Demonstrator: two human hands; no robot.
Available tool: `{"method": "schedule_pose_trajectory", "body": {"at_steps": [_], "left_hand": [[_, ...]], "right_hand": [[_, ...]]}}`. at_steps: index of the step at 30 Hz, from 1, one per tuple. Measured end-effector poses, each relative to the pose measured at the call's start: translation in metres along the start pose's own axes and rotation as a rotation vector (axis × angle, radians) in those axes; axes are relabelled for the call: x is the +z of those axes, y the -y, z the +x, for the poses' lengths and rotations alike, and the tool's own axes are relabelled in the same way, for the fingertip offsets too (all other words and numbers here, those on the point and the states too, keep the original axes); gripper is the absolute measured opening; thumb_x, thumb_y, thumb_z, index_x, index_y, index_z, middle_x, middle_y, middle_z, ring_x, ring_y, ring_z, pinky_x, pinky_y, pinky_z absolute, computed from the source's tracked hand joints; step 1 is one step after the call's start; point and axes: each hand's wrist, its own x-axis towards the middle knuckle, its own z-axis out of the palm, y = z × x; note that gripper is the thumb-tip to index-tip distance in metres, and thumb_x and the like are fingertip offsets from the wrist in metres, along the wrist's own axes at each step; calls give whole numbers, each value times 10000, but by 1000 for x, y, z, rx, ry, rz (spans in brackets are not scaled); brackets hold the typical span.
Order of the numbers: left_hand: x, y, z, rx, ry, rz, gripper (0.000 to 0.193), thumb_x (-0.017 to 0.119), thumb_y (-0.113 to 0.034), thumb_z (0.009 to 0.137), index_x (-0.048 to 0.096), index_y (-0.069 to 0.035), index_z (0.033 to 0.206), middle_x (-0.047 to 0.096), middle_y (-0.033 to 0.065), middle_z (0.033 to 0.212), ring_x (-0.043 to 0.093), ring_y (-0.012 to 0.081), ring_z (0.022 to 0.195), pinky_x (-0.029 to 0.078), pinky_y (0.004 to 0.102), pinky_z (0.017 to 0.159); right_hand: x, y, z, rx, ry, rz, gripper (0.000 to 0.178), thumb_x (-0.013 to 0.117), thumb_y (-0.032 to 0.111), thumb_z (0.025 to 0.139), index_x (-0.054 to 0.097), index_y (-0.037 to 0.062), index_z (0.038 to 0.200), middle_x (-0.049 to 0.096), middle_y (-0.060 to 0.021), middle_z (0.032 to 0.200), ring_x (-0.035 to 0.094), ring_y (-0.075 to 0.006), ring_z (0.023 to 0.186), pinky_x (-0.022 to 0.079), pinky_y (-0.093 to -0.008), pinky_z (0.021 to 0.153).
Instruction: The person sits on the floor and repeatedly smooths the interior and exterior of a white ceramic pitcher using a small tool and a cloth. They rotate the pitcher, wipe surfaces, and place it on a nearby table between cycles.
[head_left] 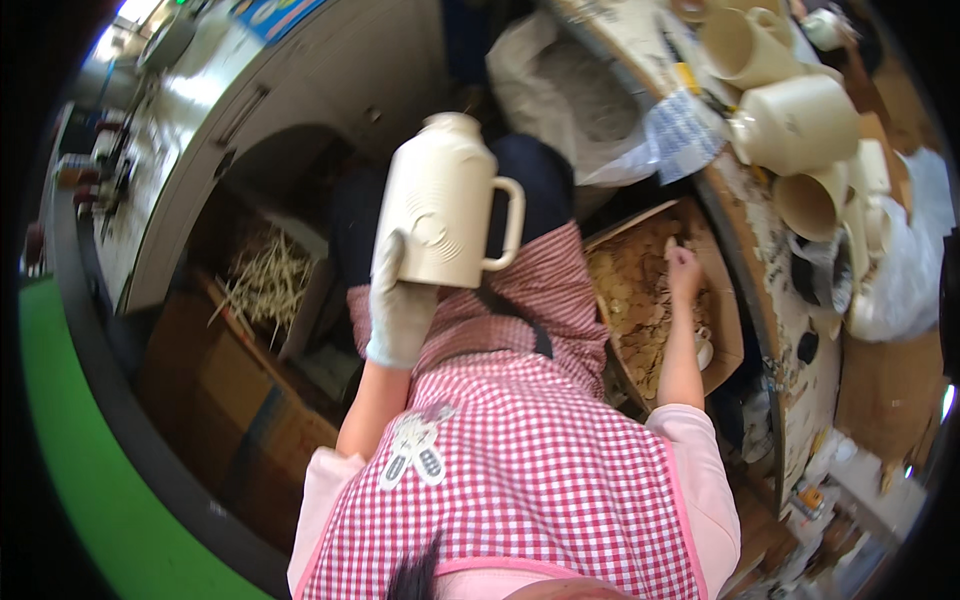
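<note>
My left hand [402, 305], in a pale work glove, grips the lower end of a cream plastic jug [437, 185]. The jug is held up over my lap, slightly tilted, with its narrow neck pointing away from me. Its loop handle faces right, and raised rings mark its side. Bare and closed, my right hand [684, 272] is over a cardboard box [728, 345] at the right. That box contains many small flat tan pieces [640, 310]. The fingertips come together around something small and pale, too small to name.
Several cream jugs [800, 122] crowd the worn workbench [745, 240] at right, beside clear plastic bags [900, 270]. A large pale sack [560, 95] stands ahead. Thin cream strips [268, 282] fill a box at left, below a machine with a metal top [190, 110].
</note>
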Motion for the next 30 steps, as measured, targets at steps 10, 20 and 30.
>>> {"method": "schedule_pose_trajectory", "body": {"at_steps": [10,20,30], "left_hand": [[-4,1,-12,-2,-77,193,426,611,-240,1068,514,-31,1426,633,80,1367,621,167,1258,521,339,1058],[-9,1,-19,64,-35,326,410,647,-225,1053,531,-79,1418,637,67,1318,636,159,1176,528,314,1009],[-18,1,-20,105,-50,545,420,694,-168,1020,560,-48,1400,661,84,1298,662,178,1130,547,314,964]], "right_hand": [[-44,276,-75,193,697,1013,258,718,172,997,690,-24,1161,756,-102,990,723,-143,822,593,-246,720],[-17,389,-143,80,1034,953,177,769,138,957,694,-19,990,739,-75,830,707,-99,668,594,-222,623],[-22,396,-123,-16,1175,633,229,793,198,938,681,-1,920,726,-62,769,681,-90,615,555,-204,570]]}}
